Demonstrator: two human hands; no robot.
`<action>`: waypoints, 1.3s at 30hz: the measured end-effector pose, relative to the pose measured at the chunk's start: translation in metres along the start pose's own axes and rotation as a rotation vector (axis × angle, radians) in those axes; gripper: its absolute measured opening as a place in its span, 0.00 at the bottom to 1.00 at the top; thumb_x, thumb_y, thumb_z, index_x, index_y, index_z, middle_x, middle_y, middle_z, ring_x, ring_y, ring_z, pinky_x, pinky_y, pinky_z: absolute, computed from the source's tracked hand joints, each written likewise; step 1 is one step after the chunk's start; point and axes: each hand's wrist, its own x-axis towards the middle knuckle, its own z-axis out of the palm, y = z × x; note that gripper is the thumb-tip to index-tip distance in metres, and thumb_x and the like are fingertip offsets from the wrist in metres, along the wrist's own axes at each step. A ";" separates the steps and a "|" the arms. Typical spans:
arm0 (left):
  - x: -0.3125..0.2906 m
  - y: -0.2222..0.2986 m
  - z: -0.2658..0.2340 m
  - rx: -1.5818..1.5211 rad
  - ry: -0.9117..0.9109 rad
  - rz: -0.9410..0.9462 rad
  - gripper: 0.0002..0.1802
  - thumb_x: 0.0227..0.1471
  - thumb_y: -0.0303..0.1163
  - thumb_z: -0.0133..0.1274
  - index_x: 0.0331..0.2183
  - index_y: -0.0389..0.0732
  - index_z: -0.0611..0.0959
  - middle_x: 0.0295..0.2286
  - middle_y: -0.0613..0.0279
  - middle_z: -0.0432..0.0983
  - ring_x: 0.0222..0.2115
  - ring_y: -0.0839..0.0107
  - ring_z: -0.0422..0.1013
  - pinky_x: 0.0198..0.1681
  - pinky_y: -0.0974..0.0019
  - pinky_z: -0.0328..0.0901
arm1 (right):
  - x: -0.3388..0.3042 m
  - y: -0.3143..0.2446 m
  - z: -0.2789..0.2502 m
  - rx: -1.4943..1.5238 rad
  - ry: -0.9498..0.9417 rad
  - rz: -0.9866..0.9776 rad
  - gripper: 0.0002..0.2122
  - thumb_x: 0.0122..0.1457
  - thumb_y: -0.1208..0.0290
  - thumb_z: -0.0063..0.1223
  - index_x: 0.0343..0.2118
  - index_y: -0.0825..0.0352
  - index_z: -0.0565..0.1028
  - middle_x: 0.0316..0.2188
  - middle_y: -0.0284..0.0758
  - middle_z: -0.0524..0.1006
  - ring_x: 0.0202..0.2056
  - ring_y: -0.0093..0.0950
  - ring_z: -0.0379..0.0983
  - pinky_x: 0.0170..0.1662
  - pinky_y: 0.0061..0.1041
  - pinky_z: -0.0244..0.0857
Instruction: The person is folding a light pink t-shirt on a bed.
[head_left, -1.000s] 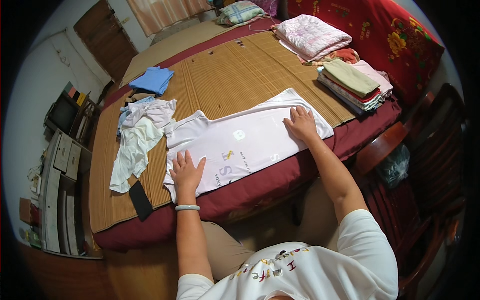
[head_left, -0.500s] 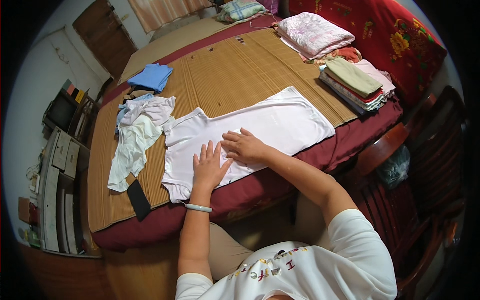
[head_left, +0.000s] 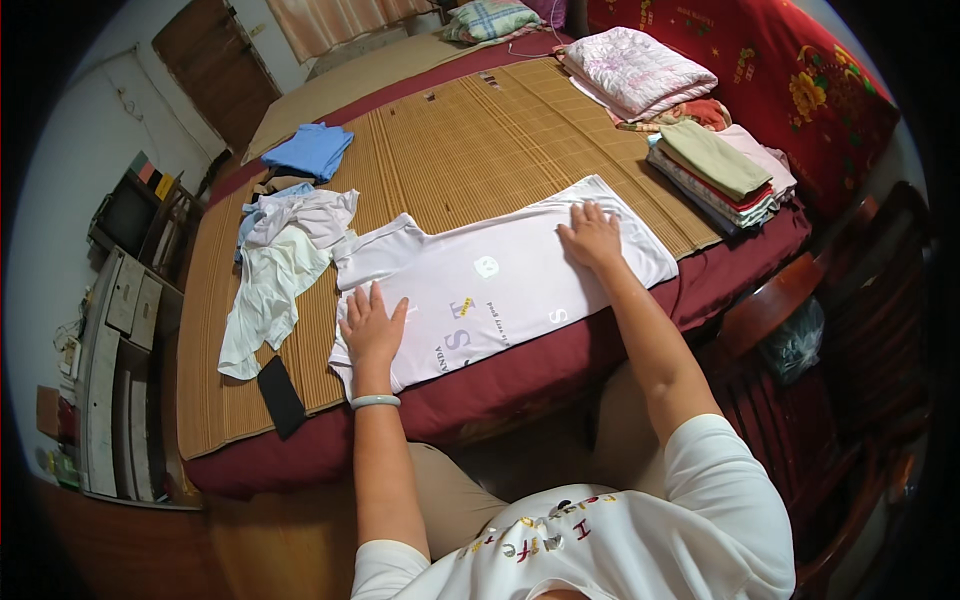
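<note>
A pale pink T-shirt (head_left: 520, 270) with a printed front lies spread flat along the near edge of the bed, its sleeves toward the left and its hem toward the right. My left hand (head_left: 371, 328) rests flat on the shirt's shoulder end, fingers apart, a pale bangle on the wrist. Near the hem, my right hand (head_left: 592, 238) presses flat on the cloth with its fingers stretched out. Neither hand grips anything. Left of the shirt lies a loose heap of white and pale clothes (head_left: 275, 275).
A bamboo mat (head_left: 480, 140) covers the bed. A dark phone-like slab (head_left: 281, 397) lies at its near left edge, a blue folded garment (head_left: 310, 150) farther back. Folded clothes (head_left: 715, 165) and a quilt (head_left: 640, 72) are stacked at right. A wooden chair (head_left: 770, 300) stands beside the bed.
My hands have moved apart from the shirt's middle, the left toward the shoulders, the right toward the hem. The printed front now shows between them.
</note>
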 end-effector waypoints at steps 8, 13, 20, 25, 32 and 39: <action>-0.010 0.018 0.000 0.020 -0.007 -0.019 0.44 0.59 0.62 0.39 0.67 0.46 0.55 0.67 0.46 0.41 0.68 0.49 0.37 0.67 0.39 0.36 | -0.012 0.015 -0.010 -0.002 0.036 0.044 0.33 0.62 0.46 0.42 0.63 0.65 0.64 0.66 0.46 0.58 0.69 0.39 0.47 0.69 0.49 0.34; -0.032 0.054 0.003 0.050 -0.062 0.199 0.43 0.59 0.62 0.39 0.67 0.48 0.55 0.67 0.45 0.42 0.68 0.47 0.38 0.66 0.37 0.38 | -0.039 -0.037 -0.006 0.040 -0.032 -0.207 0.33 0.62 0.47 0.43 0.63 0.68 0.62 0.66 0.50 0.57 0.68 0.43 0.48 0.67 0.57 0.38; -0.055 0.080 0.016 0.056 -0.023 0.443 0.40 0.60 0.58 0.42 0.66 0.48 0.60 0.66 0.47 0.49 0.67 0.48 0.44 0.65 0.37 0.41 | -0.092 -0.106 0.002 0.220 -0.126 -0.689 0.29 0.62 0.51 0.45 0.63 0.62 0.64 0.65 0.46 0.59 0.67 0.42 0.52 0.67 0.53 0.42; -0.051 0.067 0.009 0.052 -0.050 0.498 0.41 0.58 0.59 0.43 0.66 0.50 0.60 0.66 0.51 0.49 0.67 0.51 0.44 0.66 0.38 0.40 | -0.082 -0.095 -0.002 0.269 -0.206 -0.756 0.30 0.62 0.50 0.44 0.63 0.61 0.64 0.66 0.44 0.59 0.68 0.40 0.50 0.68 0.50 0.40; -0.029 0.029 -0.001 0.040 -0.047 0.167 0.43 0.58 0.63 0.42 0.67 0.50 0.58 0.68 0.55 0.45 0.69 0.56 0.40 0.67 0.41 0.39 | -0.036 -0.018 -0.007 0.061 -0.068 -0.288 0.32 0.62 0.46 0.41 0.64 0.64 0.63 0.66 0.44 0.58 0.68 0.39 0.50 0.68 0.49 0.38; -0.017 0.008 -0.005 0.001 -0.018 0.007 0.44 0.59 0.62 0.42 0.67 0.47 0.56 0.68 0.51 0.43 0.69 0.54 0.39 0.67 0.40 0.38 | -0.018 0.045 -0.011 0.070 0.112 -0.110 0.28 0.60 0.49 0.47 0.57 0.66 0.70 0.59 0.45 0.67 0.65 0.41 0.56 0.67 0.51 0.43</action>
